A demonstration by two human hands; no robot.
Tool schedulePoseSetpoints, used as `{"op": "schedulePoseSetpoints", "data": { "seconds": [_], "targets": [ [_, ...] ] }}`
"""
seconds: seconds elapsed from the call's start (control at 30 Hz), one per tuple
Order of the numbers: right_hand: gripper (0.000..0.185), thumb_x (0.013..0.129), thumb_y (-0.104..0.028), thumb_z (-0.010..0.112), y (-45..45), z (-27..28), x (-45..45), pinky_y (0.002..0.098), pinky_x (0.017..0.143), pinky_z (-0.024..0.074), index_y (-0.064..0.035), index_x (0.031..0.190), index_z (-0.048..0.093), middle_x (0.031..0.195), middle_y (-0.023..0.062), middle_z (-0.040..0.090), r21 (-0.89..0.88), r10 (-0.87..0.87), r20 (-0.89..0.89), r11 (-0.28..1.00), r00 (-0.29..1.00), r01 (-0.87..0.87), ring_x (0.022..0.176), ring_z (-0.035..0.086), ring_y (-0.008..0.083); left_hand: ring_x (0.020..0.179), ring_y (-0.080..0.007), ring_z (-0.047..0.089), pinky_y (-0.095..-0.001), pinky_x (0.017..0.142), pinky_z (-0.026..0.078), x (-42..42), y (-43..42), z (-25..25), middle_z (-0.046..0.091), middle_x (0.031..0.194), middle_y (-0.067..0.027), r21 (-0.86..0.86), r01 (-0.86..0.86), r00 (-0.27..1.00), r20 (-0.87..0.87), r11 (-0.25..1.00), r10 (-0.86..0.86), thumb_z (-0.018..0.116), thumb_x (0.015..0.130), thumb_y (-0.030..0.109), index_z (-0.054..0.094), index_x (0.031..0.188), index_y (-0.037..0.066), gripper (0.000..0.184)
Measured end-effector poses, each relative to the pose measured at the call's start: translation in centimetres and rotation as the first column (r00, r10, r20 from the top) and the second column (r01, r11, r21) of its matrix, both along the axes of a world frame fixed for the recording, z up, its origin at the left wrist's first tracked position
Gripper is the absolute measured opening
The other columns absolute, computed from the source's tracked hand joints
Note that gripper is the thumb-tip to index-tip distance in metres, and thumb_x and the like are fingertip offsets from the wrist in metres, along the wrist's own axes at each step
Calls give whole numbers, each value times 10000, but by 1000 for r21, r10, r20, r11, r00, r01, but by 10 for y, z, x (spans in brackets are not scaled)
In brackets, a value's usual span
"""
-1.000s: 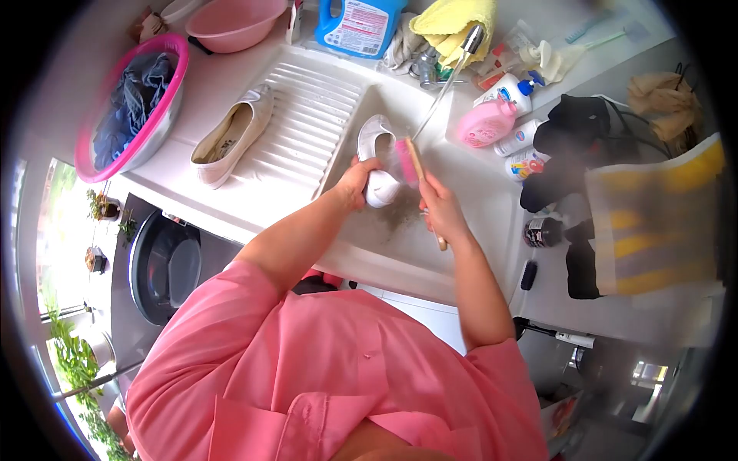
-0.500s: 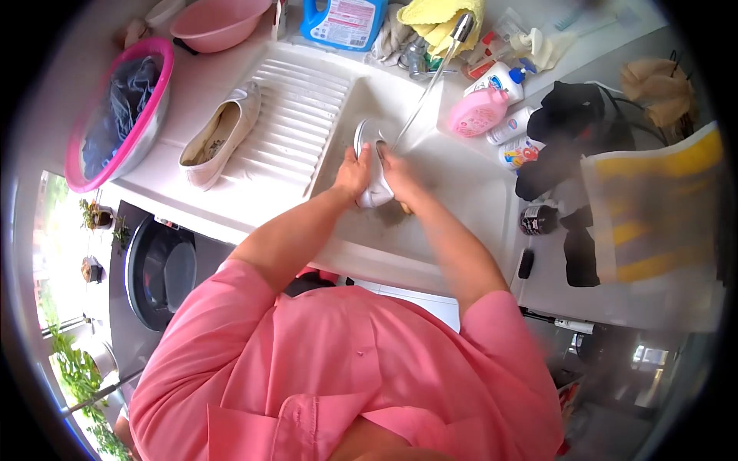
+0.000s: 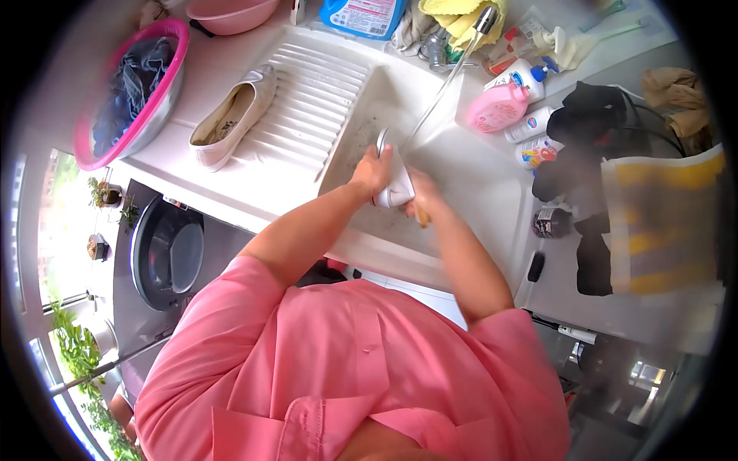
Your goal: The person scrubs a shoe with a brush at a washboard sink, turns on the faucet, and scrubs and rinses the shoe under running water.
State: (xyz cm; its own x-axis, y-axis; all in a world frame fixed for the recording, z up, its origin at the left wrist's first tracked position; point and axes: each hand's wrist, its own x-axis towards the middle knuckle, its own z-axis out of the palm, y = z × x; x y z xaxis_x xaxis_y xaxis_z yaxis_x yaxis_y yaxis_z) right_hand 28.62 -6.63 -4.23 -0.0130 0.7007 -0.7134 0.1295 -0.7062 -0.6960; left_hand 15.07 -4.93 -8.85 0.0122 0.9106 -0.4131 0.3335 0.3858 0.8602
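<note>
Over the white sink (image 3: 484, 207), my left hand (image 3: 373, 172) grips a white shoe (image 3: 397, 187), which is tilted with its sole edge partly showing. My right hand (image 3: 424, 194), slightly blurred, is closed at the shoe's right side around a brush, whose yellowish handle (image 3: 422, 218) sticks out below the fingers; its bristles are hidden. A thin stream of water from the chrome faucet (image 3: 485, 20) falls just beyond the hands. The matching shoe (image 3: 234, 119) rests on the ribbed drainboard (image 3: 319, 88) to the left.
A pink-rimmed basin (image 3: 178, 46) with dark clothes stands at far left, near a pink bowl (image 3: 234, 17). Behind the sink are a blue detergent jug (image 3: 365, 17) and a yellow cloth (image 3: 459, 19). Several bottles, including a pink bottle (image 3: 498, 107), and a black brush (image 3: 536, 266) line the right.
My right hand has shifted down along the shoe's side, and more of the yellowish handle shows. The shoe has turned slightly. The whole view has shifted a little.
</note>
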Motion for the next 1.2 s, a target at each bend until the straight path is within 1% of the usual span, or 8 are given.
{"op": "schedulePoseSetpoints", "data": {
  "seconds": [0.3, 0.33, 0.5, 0.63, 0.73, 0.83, 0.97, 1.2],
  "targets": [
    [450, 931, -408, 427, 42, -81, -1, 349, 685, 465, -156, 1294, 512, 926, 75, 644, 479, 139, 391, 813, 910, -330, 764, 574, 172, 1155, -435, 465, -423, 951, 391, -8, 15, -19, 479, 1211, -329, 17, -44, 999, 14, 999, 44, 309, 918, 493, 362, 1286, -58, 665],
    [451, 920, -449, 423, 20, -13, -8, 343, 539, 448, -252, 1321, 482, 810, 63, 600, 134, 233, 240, 954, 942, -270, 651, 531, 154, 1169, -418, 464, -417, 940, 403, -9, 14, -22, 466, 1236, -319, 38, -52, 999, -7, 998, 52, 304, 917, 503, 378, 1281, -58, 672],
    [441, 920, -441, 423, 14, 10, 21, 265, 503, 435, -258, 1317, 483, 773, 34, 560, 18, 334, 246, 937, 910, -349, 588, 511, 120, 1168, -431, 460, -425, 952, 390, 3, 19, -29, 438, 1267, -320, -118, -88, 927, 353, 989, 125, 311, 916, 513, 356, 1299, -47, 680],
    [433, 938, -409, 422, 67, -92, 18, 234, 788, 443, -110, 1218, 563, 986, 128, 646, 369, 255, 466, 814, 847, -448, 863, 607, 175, 1138, -437, 482, -421, 927, 396, 7, 32, -76, 503, 1156, -349, 136, 67, 991, -128, 988, -50, 351, 911, 509, 373, 1271, -48, 663],
    [412, 929, -414, 428, 53, -93, 1, 256, 631, 474, -129, 1184, 581, 816, 86, 635, 434, 138, 472, 823, 871, -366, 690, 594, 154, 1136, -421, 490, -417, 925, 392, -3, 30, -64, 513, 1161, -330, 171, 139, 982, -153, 975, -114, 386, 911, 481, 404, 1240, -48, 623],
    [401, 920, -423, 431, 8, 13, 15, 255, 450, 426, -156, 1181, 577, 681, 31, 553, 55, 295, 111, 952, 949, -302, 514, 501, 107, 1103, -412, 510, -406, 904, 402, 2, 15, -26, 524, 1158, -308, 135, -112, 994, 14, 985, 111, 412, 911, 453, 431, 1215, -42, 581],
    [430, 934, -398, 437, 44, -51, 24, 267, 539, 447, -129, 1254, 535, 764, 31, 616, 470, 191, 179, 845, 965, -254, 620, 531, 98, 1098, -393, 508, -392, 923, 383, 4, 10, -8, 524, 1156, -300, 75, -76, 992, 111, 994, 68, 404, 917, 433, 408, 1242, -44, 577],
    [429, 945, -328, 421, -5, 10, 23, 218, 418, 324, -269, 1369, 410, 660, -17, 377, 247, 352, 31, 904, 936, -348, 498, 357, 68, 1205, -278, 412, -369, 990, 355, -8, 13, -2, 380, 1346, -181, -23, -202, 903, 384, 979, 195, 308, 937, 529, 319, 1376, 47, 652]
  ]
}}
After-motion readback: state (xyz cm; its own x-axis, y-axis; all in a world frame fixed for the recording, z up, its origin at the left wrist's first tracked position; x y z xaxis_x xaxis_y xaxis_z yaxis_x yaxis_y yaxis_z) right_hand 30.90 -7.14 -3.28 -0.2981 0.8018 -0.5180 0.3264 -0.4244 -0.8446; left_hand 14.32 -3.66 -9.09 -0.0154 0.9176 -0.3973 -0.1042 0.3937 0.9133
